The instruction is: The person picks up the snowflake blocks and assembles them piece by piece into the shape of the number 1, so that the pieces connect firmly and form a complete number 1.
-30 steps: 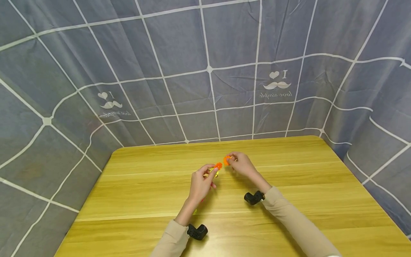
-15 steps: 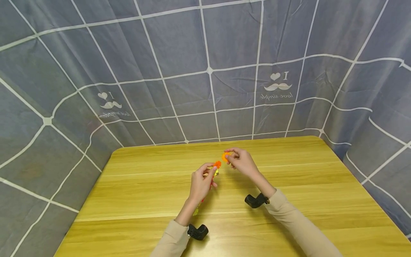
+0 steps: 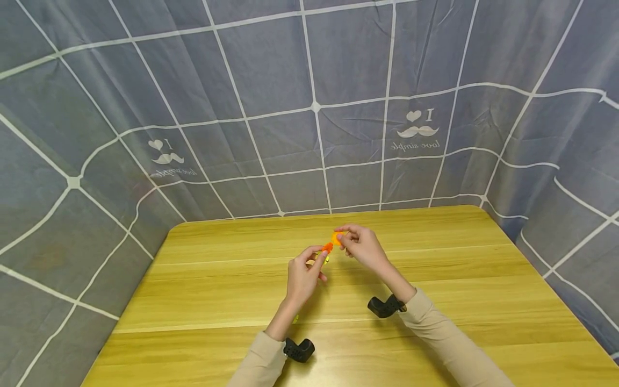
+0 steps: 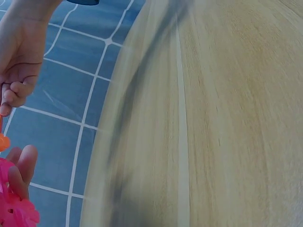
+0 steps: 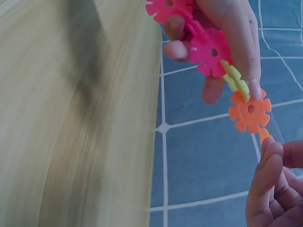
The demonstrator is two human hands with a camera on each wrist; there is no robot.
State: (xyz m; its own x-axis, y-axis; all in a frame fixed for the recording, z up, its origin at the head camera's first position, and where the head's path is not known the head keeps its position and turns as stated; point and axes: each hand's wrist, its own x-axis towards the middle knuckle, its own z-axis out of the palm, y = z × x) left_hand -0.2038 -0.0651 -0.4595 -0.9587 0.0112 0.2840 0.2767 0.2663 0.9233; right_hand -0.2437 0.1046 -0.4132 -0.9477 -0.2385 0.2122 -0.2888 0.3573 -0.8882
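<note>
My left hand [image 3: 302, 277] pinches an orange notched snowflake disc [image 5: 240, 113] at the end of a chain of interlocking discs. A yellow disc [image 5: 233, 78] seen nearly edge-on joins it to a pink disc [image 5: 203, 56], and more pink [image 5: 165, 7] follows behind the fingers. Part of the chain's far end, a yellow bit [image 3: 295, 318], shows beside the left wrist. My right hand [image 3: 365, 250] pinches a lighter orange disc [image 3: 336, 238] between thumb and fingers. Its edge meets the left hand's orange disc; whether the notches interlock is hidden.
Both hands are raised above a wood-grain table [image 3: 217, 301]. A grey-blue curtain [image 3: 275, 145] with white grid lines encloses its back and sides. Black wrist cameras sit on the left wrist [image 3: 299, 350] and right wrist [image 3: 385, 307].
The right hand first turned its orange disc beside the left hand, then brought it left and down against the chain's end disc. The left hand tilted its disc slightly, otherwise staying in place.
</note>
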